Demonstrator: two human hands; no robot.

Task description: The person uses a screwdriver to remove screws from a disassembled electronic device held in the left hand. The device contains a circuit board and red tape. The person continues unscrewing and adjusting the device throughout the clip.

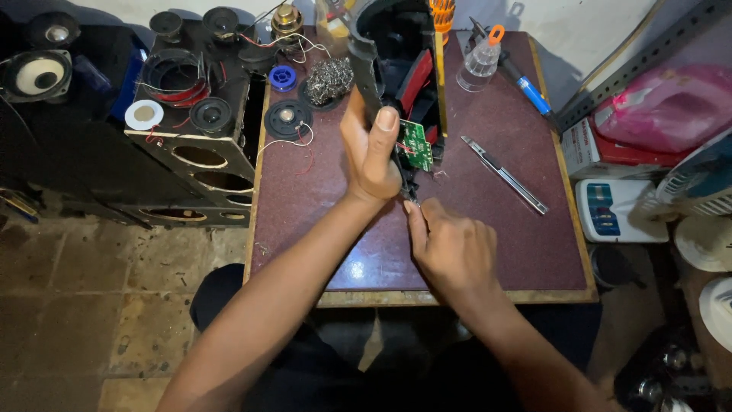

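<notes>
A black speaker housing (381,57) is held upright over the worktop (488,252), its long axis running away from the person. The left hand (371,152) is wrapped closed around its lower edge, thumb beside the green circuit board (415,145). Just below that grip, the right hand (450,248) is pinched closed at the housing's bottom end; what is pinched cannot be made out.

Utility knife (505,175) lying diagonally on the maroon table (488,252), clear plastic bottle (480,65) beside a blue-handled tool (526,84), steel wool (329,79), blue solder spool (283,77), small round speaker (287,118) with red wires, wooden speaker cabinet (200,152) left, pink bag (671,107) right.
</notes>
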